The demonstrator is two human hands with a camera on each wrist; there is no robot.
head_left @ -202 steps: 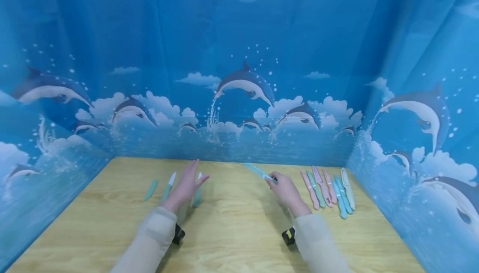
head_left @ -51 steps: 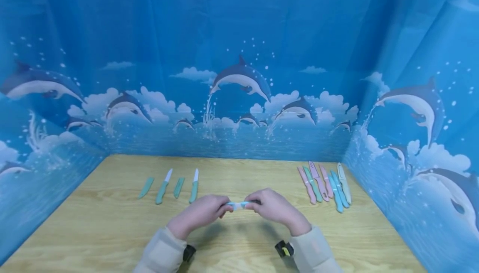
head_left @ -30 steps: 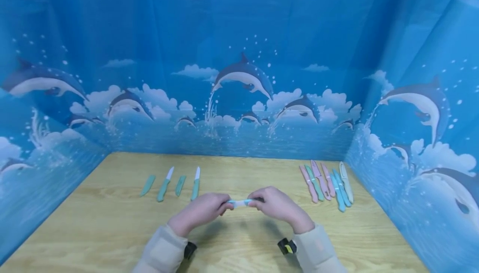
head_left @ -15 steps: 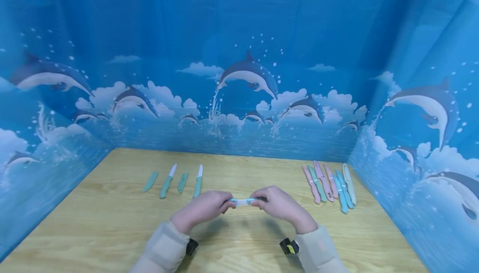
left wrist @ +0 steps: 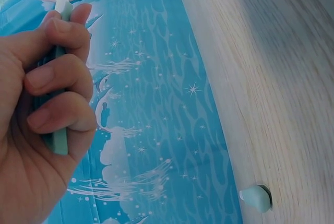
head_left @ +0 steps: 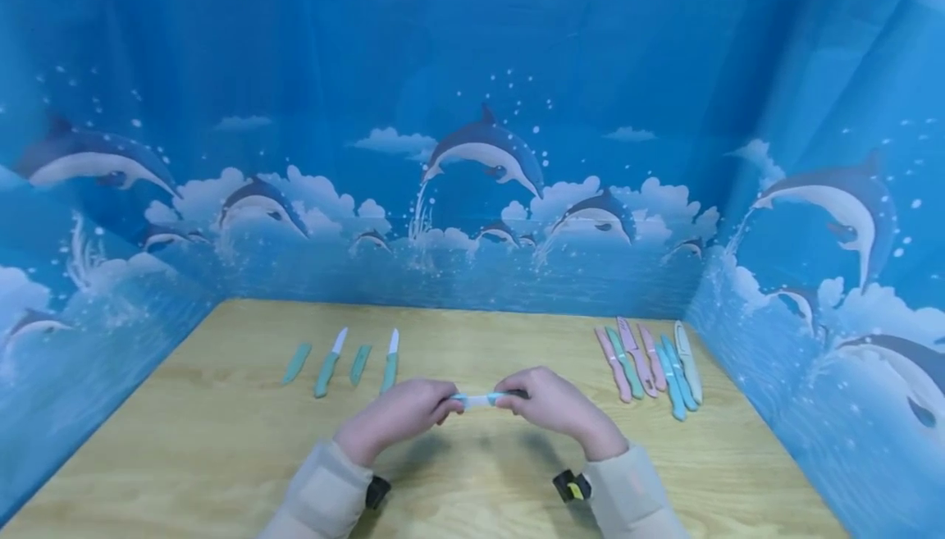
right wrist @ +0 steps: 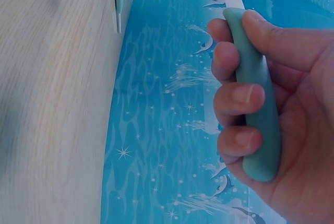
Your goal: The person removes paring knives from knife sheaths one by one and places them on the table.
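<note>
Over the middle of the table, both hands meet at one light-blue-green paring knife. My right hand (head_left: 557, 409) grips its handle (right wrist: 255, 98), with the fingers curled round it and the thumb along the side. A short strip of pale blade (head_left: 477, 400) shows between the hands. The rest of the blade is hidden in a matching sheath (left wrist: 60, 141), which my left hand (head_left: 399, 414) holds in curled fingers. Beyond the left hand lie two bare knives, one a green-handled knife (head_left: 326, 368) and the other a knife (head_left: 391, 360) nearer the hand, with green sheaths (head_left: 297, 363) beside them.
A row of several pink, green, blue and pale knives (head_left: 642, 363) lies at the right of the wooden table (head_left: 472, 481). Dolphin-print curtains (head_left: 458, 276) stand along the back and both sides.
Earlier the left hand was spread over the left-hand knives, and the right held the light-blue knife farther back. Both then came together at the knife and sheath; in the last second they barely move.
</note>
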